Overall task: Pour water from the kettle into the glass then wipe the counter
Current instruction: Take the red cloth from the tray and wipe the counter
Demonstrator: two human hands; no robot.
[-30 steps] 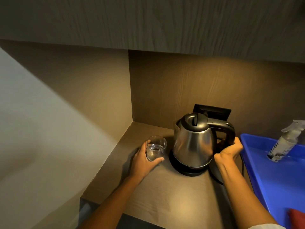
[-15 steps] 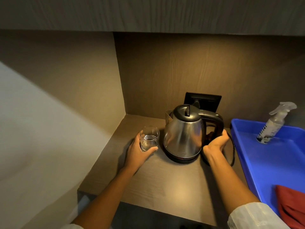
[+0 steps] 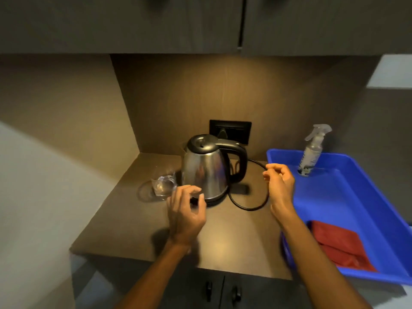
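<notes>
Both hands have let go since the earlier frame: the left hand (image 3: 186,214) has left the glass (image 3: 163,185), the right hand (image 3: 279,182) the kettle (image 3: 206,169) handle. Kettle stands upright on its base at the back of the counter (image 3: 223,239). Glass, holding water, stands just left of it. Left fingers are loosely curled, holding nothing, in front of the kettle. Right fingers are loosely curled beside the cord (image 3: 247,206); whether they touch it cannot be told. A tray (image 3: 361,210) at right holds a spray bottle (image 3: 312,155) and cloth (image 3: 341,244).

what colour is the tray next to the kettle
Bright blue: the tray, right of the kettle, in the head view.
</notes>
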